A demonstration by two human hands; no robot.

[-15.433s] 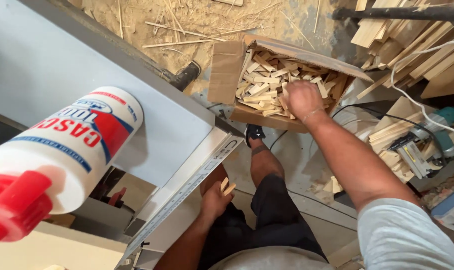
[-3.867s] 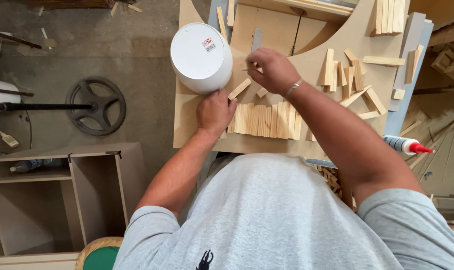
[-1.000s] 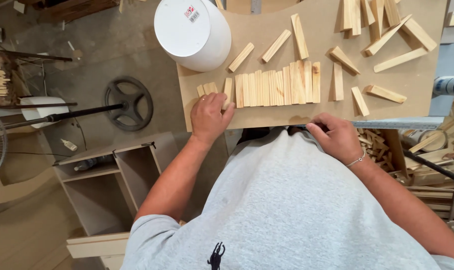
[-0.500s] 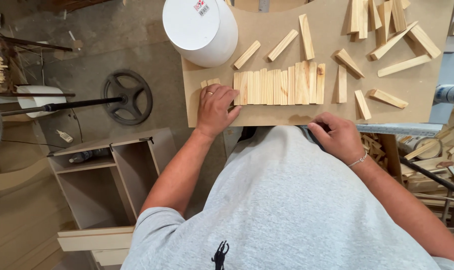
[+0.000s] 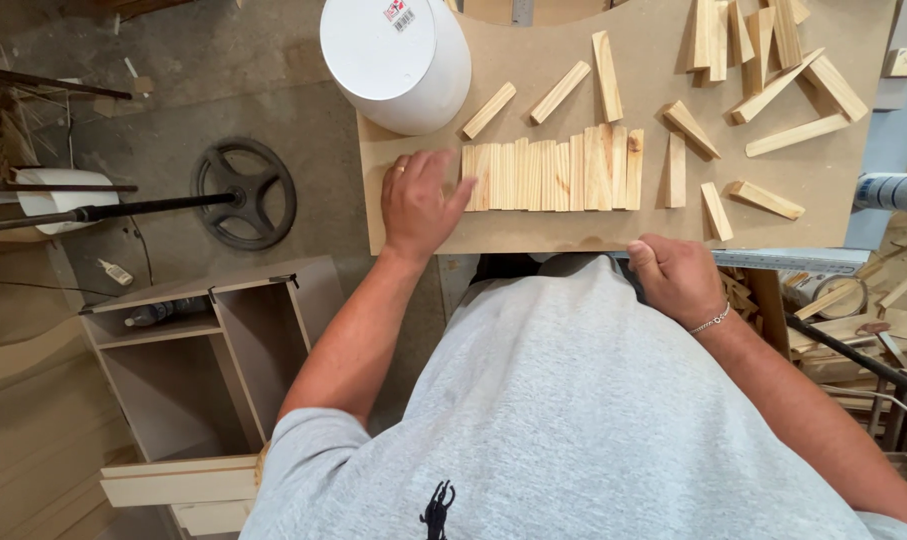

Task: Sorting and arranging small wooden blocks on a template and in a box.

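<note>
A row of several short pale wooden strips [image 5: 558,172] lies side by side on a brown fibreboard panel [image 5: 533,225]. My left hand [image 5: 416,200] lies flat on the panel with fingers spread, its thumb against the left end of that row. My right hand [image 5: 678,277] curls over the panel's near edge, gripping it, with a bracelet at the wrist. More loose wooden strips [image 5: 763,80] are scattered over the right half of the panel. A white bucket [image 5: 398,60] stands upside down at the panel's far left corner.
A glue cartridge [image 5: 893,190] lies at the right edge. A metal ruler [image 5: 803,260] runs along the bench below the panel. On the floor to the left are a black hand wheel [image 5: 245,192] on a rod and an open wooden cabinet [image 5: 188,350]. Wood offcuts [image 5: 873,320] pile at the right.
My left hand has flattened with its thumb now against the row's left end. My right hand has stayed on the panel's near edge. The view has shifted slightly.
</note>
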